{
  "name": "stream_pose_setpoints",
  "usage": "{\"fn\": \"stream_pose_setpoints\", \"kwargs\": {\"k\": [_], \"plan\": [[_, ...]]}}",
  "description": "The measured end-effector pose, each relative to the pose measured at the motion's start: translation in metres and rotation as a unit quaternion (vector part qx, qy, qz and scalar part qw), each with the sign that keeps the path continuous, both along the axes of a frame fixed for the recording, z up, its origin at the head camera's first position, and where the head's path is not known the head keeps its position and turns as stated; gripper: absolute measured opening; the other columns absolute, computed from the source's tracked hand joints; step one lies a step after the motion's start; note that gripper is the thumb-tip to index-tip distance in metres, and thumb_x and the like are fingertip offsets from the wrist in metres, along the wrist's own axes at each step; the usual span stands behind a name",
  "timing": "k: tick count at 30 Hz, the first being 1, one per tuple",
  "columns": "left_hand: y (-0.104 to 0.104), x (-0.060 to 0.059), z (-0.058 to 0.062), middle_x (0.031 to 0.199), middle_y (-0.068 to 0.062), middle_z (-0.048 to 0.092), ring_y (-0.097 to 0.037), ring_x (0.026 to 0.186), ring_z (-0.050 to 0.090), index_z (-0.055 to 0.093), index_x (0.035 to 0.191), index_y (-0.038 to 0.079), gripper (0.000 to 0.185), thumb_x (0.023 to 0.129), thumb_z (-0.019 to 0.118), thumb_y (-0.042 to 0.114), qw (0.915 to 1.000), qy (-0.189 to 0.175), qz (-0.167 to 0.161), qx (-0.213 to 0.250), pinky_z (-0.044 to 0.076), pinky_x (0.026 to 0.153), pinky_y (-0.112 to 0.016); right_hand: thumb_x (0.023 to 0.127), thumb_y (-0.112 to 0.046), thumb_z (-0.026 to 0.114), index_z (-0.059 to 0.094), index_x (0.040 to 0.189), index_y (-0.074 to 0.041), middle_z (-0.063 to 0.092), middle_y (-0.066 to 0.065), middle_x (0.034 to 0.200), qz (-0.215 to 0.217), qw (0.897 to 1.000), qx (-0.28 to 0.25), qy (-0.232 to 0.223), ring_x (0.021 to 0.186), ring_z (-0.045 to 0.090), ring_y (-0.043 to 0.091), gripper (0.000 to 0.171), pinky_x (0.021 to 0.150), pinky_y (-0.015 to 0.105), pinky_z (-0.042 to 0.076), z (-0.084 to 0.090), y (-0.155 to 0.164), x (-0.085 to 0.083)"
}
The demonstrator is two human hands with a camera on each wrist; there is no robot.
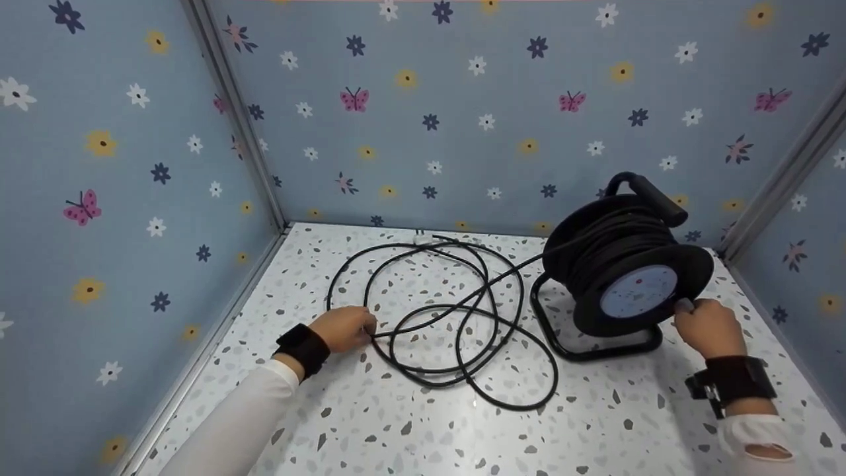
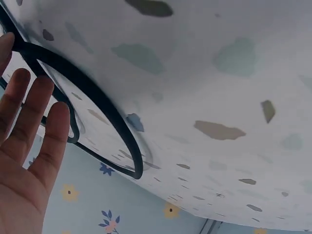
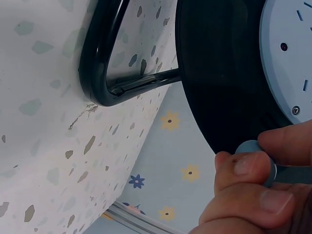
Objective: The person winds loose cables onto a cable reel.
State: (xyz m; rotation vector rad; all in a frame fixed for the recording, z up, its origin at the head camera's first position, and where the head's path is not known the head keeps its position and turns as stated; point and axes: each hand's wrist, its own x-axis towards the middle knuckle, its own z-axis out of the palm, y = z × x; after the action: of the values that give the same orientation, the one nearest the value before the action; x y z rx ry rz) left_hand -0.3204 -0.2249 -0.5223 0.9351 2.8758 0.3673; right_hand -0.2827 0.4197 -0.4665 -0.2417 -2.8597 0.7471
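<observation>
A black cable reel (image 1: 628, 264) stands at the right on its tubular metal stand (image 1: 581, 356), its pale round socket face (image 1: 639, 291) turned forward. My right hand (image 1: 712, 327) grips a small grey-blue crank knob (image 3: 251, 147) at the rim of the reel's flange. From the drum a length of black cable (image 1: 423, 324) runs left to my left hand (image 1: 345, 328), low over the table, which pinches it near the fingertips. In the left wrist view the other fingers (image 2: 36, 107) of that hand stay fairly straight beside the cable loops.
Loose cable loops (image 1: 462, 380) lie on the white speckled tabletop (image 1: 370, 423). A pale plug (image 1: 422, 238) rests at the back edge. Flowered blue panels (image 1: 429, 132) with metal corner posts enclose the table at left, back and right. The reel's carrying handle (image 1: 661, 198) stands up at the back.
</observation>
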Motion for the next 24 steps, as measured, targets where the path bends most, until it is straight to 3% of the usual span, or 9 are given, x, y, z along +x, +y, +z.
{"fn": "stream_pose_setpoints", "kwargs": {"k": [6, 9, 11, 13, 16, 20, 24], "plan": [[-0.005, 0.001, -0.004, 0.104, -0.011, 0.073, -0.032, 0.1, 0.072, 0.065, 0.114, 0.005, 0.009, 0.106, 0.063, 0.005, 0.999, -0.006, 0.039, 0.02, 0.059, 0.093, -0.051, 0.111, -0.028, 0.035, 0.047, 0.062, -0.013, 0.046, 0.003, 0.058, 0.002, 1.0, -0.003, -0.009, 0.054, 0.044, 0.025, 0.052, 0.053, 0.038, 0.034, -0.004, 0.002, 0.001], [-0.013, -0.001, -0.001, 0.115, -0.018, 0.072, -0.038, 0.109, 0.071, 0.063, 0.127, 0.0, 0.02, 0.109, 0.056, 0.006, 0.9978, 0.032, 0.046, 0.035, 0.058, 0.098, -0.054, 0.111, -0.029, 0.034, 0.044, 0.062, -0.015, 0.043, 0.003, 0.059, 0.003, 1.0, 0.0, -0.015, 0.055, 0.043, 0.025, 0.052, 0.053, 0.038, 0.033, -0.006, 0.002, 0.003], [-0.021, -0.003, 0.005, 0.116, -0.021, 0.071, -0.04, 0.109, 0.07, 0.064, 0.129, -0.003, 0.024, 0.112, 0.053, 0.01, 0.9952, 0.077, 0.053, 0.031, 0.058, 0.097, -0.055, 0.111, -0.028, 0.034, 0.043, 0.062, -0.015, 0.042, 0.002, 0.059, 0.002, 1.0, 0.002, -0.015, 0.054, 0.042, 0.025, 0.052, 0.053, 0.038, 0.032, -0.008, 0.001, 0.004], [-0.028, -0.006, 0.011, 0.107, -0.019, 0.07, -0.039, 0.101, 0.07, 0.068, 0.12, -0.004, 0.024, 0.113, 0.054, 0.014, 0.9901, 0.128, 0.056, 0.015, 0.058, 0.093, -0.055, 0.111, -0.026, 0.034, 0.042, 0.061, -0.015, 0.04, 0.001, 0.058, 0.002, 1.0, 0.003, -0.013, 0.054, 0.04, 0.024, 0.052, 0.052, 0.038, 0.031, -0.009, 0.0, 0.004], [-0.039, -0.01, 0.021, 0.082, -0.011, 0.065, -0.035, 0.082, 0.069, 0.068, 0.094, 0.004, 0.031, 0.114, 0.056, 0.024, 0.981, 0.183, 0.066, -0.008, 0.057, 0.092, -0.056, 0.111, -0.026, 0.035, 0.042, 0.06, -0.015, 0.04, 0.001, 0.057, 0.005, 1.0, 0.002, -0.014, 0.054, 0.041, 0.024, 0.052, 0.053, 0.038, 0.032, -0.012, -0.003, 0.003], [-0.047, -0.01, 0.026, 0.059, 0.0, 0.049, -0.024, 0.057, 0.054, 0.054, 0.075, 0.014, 0.042, 0.113, 0.06, 0.032, 0.9764, 0.202, 0.077, -0.004, 0.054, 0.075, -0.046, 0.111, -0.028, 0.037, 0.046, 0.063, -0.013, 0.048, 0.005, 0.061, 0.013, 0.999, -0.002, -0.035, 0.057, 0.048, 0.027, 0.052, 0.055, 0.039, 0.036, -0.018, -0.007, 0.001], [-0.045, -0.007, 0.025, 0.057, 0.005, 0.037, -0.014, 0.051, 0.038, 0.048, 0.072, 0.017, 0.043, 0.11, 0.064, 0.029, 0.9688, 0.243, 0.041, 0.026, 0.038, 0.059, -0.035, 0.112, -0.028, 0.037, 0.055, 0.068, -0.005, 0.059, 0.017, 0.071, 0.031, 0.998, 0.005, -0.05, 0.065, 0.058, 0.034, 0.052, 0.061, 0.048, 0.045, -0.024, -0.013, 0.001]]}}
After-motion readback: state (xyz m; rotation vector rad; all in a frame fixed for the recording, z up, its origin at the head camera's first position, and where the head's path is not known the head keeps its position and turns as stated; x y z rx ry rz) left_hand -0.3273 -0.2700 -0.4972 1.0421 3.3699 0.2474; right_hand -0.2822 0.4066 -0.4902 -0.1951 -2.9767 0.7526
